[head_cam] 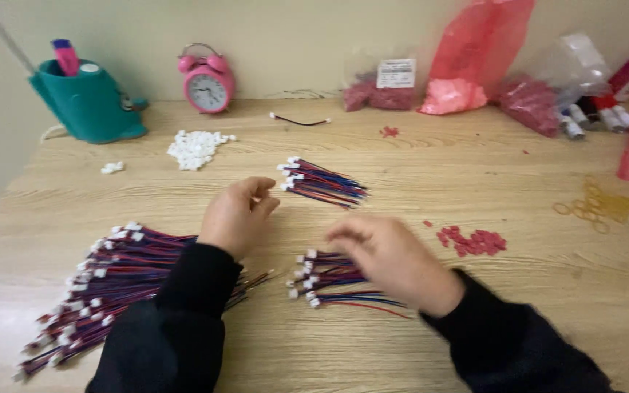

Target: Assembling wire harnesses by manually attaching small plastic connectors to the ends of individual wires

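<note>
My left hand hovers over the wooden table with its fingers curled loosely, just left of a small bundle of red, blue and black wires with white connectors. Whether it holds anything I cannot tell. My right hand is blurred and rests over a second small wire bundle, fingers spread above it. A large heap of the same wires lies at the left, partly under my left sleeve.
A pile of white connectors and a single wire lie farther back. Small red pieces, yellow rubber bands, a pink alarm clock, a teal holder and red plastic bags stand around.
</note>
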